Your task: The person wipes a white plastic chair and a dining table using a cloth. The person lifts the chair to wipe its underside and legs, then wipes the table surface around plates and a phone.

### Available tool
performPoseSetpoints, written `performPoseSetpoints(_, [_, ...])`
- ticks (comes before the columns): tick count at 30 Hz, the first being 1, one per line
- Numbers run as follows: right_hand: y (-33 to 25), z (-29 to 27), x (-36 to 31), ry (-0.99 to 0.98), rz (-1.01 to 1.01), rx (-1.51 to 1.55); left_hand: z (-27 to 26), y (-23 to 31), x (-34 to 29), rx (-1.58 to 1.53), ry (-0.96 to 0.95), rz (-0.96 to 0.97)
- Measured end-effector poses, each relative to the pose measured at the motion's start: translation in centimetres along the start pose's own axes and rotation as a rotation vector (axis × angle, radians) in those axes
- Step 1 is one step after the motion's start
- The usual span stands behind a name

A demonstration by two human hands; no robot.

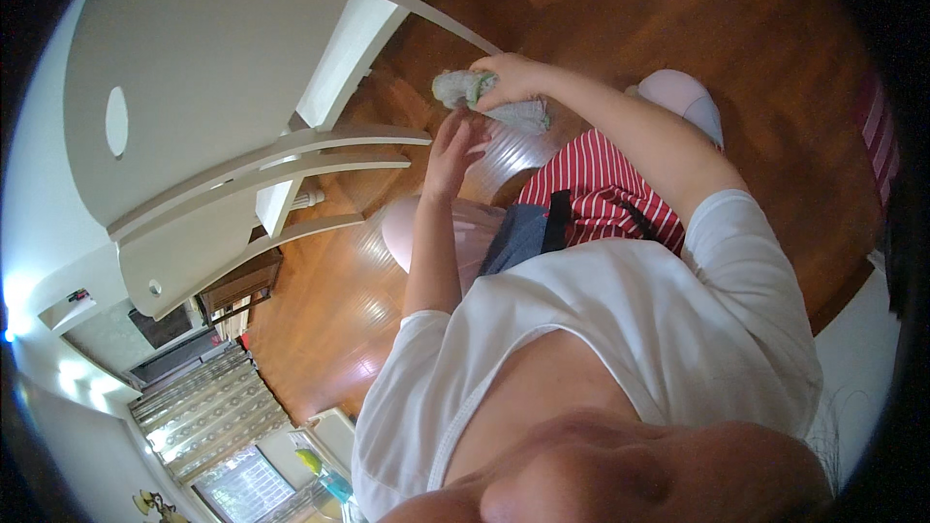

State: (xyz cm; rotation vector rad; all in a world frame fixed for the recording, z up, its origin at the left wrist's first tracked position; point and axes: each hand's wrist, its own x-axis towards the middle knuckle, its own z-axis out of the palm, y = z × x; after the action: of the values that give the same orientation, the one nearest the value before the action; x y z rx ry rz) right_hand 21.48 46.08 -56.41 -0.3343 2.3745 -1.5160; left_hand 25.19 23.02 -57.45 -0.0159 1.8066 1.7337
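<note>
My right hand (511, 79) reaches far forward, its fingers closed round a crumpled grey-green cloth (463, 88). One end of the cloth bunches up to the left of the hand. A looser greyish part (523, 116) hangs below the fingers. Just nearer than the cloth is my left hand (451, 153), fingers apart and slightly bent, with nothing visible in it. Both hands are beside the curved legs or rails of a white wooden chair (320, 140).
White chair panels (213, 48) with oval cut-outs fill the left. Brown wooden floor (775, 155) lies beneath. Red-and-white striped fabric (601, 184) covers my lap, between two pale pink rounded shapes. Curtains (208, 402) and a window (247, 486) appear at lower left.
</note>
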Motion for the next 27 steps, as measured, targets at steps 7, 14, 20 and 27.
performPoseSetpoints(7, [1.3, -0.7, -0.1, 0.134, -0.025, -0.031, -3.2, -0.1, -4.8, 0.088, 0.256, 0.025])
performPoseSetpoints(14, [2.5, -1.7, -1.3, 0.201, -0.002, 0.023, -5.4, 15.0, -7.4, 0.657, 0.648, 0.538])
performPoseSetpoints(20, [-1.2, -2.9, -4.0, 0.306, 0.028, 0.385, -6.7, 34.2, -10.1, 1.203, 1.082, 1.606])
performPoseSetpoints(27, [1.1, -2.4, -2.9, 0.351, 0.031, 0.532, -12.7, 43.9, -7.5, 1.468, 1.526, 1.113])
